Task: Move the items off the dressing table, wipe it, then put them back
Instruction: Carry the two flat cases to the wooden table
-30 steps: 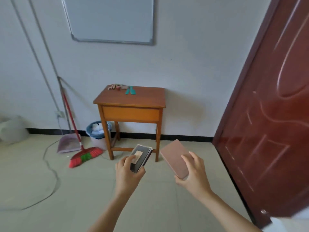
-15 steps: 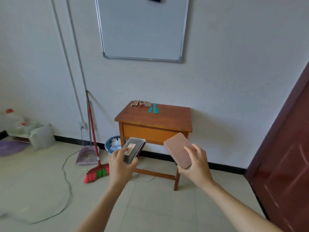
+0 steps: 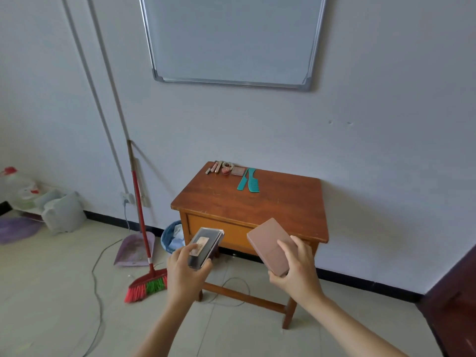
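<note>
Dressing table [image 3: 257, 207] against the wall, beyond both hands, teal combs [image 3: 252, 182] and small cosmetics [image 3: 224, 168] along its back edge. Left hand [image 3: 184, 274] curled round a dark case [image 3: 206, 243], thumb on top. Right hand [image 3: 296, 271] gripping a pink case [image 3: 268, 240], fingers wrapped over its near end.

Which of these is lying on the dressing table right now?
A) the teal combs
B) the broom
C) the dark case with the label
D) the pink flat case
A: the teal combs lie on the dressing table near its back edge. The right hand holds the pink flat case, the left hand holds the dark case, and the broom leans against the wall.
</note>
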A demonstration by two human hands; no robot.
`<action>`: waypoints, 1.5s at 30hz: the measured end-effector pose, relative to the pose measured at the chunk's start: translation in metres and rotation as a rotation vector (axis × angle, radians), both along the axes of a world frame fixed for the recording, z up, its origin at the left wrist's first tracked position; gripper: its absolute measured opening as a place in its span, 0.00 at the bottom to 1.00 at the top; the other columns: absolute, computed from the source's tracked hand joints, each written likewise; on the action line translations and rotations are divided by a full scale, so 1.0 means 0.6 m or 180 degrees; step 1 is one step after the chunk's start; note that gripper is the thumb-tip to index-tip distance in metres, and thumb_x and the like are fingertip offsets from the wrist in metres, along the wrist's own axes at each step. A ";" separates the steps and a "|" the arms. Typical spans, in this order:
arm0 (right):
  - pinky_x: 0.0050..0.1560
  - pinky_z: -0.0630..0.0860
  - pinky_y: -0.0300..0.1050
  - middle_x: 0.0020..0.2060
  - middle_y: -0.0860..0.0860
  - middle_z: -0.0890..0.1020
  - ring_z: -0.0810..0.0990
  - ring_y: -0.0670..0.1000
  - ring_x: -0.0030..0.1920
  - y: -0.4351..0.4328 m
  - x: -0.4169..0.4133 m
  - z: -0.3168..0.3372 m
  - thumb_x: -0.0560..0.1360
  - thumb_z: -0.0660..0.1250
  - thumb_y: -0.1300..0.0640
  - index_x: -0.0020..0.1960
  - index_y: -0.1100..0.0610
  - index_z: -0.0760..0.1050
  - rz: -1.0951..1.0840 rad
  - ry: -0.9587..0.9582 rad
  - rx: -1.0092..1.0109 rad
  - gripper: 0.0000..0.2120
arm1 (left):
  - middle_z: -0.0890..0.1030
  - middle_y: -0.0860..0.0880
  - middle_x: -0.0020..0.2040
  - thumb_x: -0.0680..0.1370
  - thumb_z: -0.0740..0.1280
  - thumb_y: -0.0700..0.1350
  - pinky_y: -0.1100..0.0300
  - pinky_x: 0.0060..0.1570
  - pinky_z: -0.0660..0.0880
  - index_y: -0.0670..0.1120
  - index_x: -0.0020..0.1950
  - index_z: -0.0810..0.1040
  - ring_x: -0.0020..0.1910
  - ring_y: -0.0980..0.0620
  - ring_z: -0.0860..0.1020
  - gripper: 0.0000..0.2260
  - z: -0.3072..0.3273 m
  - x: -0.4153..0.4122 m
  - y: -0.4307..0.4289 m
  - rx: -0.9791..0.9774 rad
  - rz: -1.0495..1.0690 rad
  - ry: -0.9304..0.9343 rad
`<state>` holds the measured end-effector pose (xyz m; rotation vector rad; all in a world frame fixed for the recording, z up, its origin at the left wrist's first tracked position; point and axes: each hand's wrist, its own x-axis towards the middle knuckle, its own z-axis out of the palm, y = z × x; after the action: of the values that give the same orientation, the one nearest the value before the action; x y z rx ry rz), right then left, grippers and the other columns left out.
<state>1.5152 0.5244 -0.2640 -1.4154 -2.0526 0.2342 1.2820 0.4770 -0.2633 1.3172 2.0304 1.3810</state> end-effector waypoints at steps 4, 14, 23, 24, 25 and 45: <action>0.64 0.65 0.44 0.69 0.55 0.62 0.59 0.52 0.67 0.104 -0.065 -0.020 0.66 0.73 0.46 0.68 0.51 0.64 0.0077 -0.0187 -0.0059 0.35 | 0.72 0.44 0.60 0.70 0.71 0.42 0.58 0.52 0.68 0.46 0.60 0.74 0.55 0.54 0.65 0.19 -0.027 -0.069 0.109 -0.0080 0.0039 -0.0130; 0.64 0.67 0.45 0.68 0.54 0.63 0.59 0.51 0.66 0.312 -0.232 -0.016 0.65 0.74 0.46 0.68 0.51 0.63 -0.0401 -0.0113 -0.0227 0.36 | 0.74 0.46 0.58 0.69 0.70 0.45 0.52 0.56 0.73 0.47 0.60 0.74 0.57 0.48 0.70 0.19 -0.023 -0.226 0.395 -0.0172 -0.0351 -0.0078; 0.62 0.70 0.49 0.67 0.54 0.65 0.62 0.52 0.65 0.374 -0.149 -0.051 0.63 0.76 0.48 0.68 0.52 0.64 -0.1247 -0.0004 -0.0546 0.38 | 0.70 0.48 0.63 0.72 0.69 0.47 0.64 0.54 0.65 0.47 0.64 0.70 0.58 0.56 0.62 0.21 -0.087 -0.127 0.514 -0.0616 -0.1117 -0.0154; 0.62 0.71 0.50 0.67 0.55 0.66 0.62 0.53 0.65 0.388 -0.133 -0.053 0.63 0.76 0.48 0.68 0.53 0.64 -0.1314 -0.0010 -0.0555 0.38 | 0.70 0.49 0.63 0.73 0.68 0.47 0.64 0.54 0.66 0.48 0.64 0.69 0.58 0.57 0.62 0.21 -0.090 -0.111 0.529 -0.0637 -0.1190 -0.0139; 0.62 0.71 0.50 0.67 0.54 0.65 0.62 0.53 0.65 0.404 -0.119 -0.055 0.63 0.76 0.48 0.68 0.53 0.64 -0.1362 -0.0024 -0.0569 0.38 | 0.70 0.49 0.63 0.73 0.68 0.48 0.65 0.54 0.67 0.48 0.64 0.69 0.58 0.57 0.63 0.21 -0.092 -0.097 0.547 -0.0659 -0.1243 -0.0111; 0.62 0.70 0.52 0.65 0.59 0.69 0.66 0.58 0.64 0.696 0.051 -0.111 0.63 0.76 0.50 0.66 0.57 0.69 -0.1264 0.0132 -0.0823 0.35 | 0.68 0.50 0.67 0.74 0.64 0.58 0.51 0.67 0.62 0.52 0.69 0.61 0.66 0.50 0.65 0.27 -0.134 0.132 0.858 -0.1550 -0.0605 0.0878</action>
<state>1.5456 0.9420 -0.3307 -1.9223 -1.7067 0.3650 1.3613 0.9918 -0.3440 1.4762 2.1573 0.5915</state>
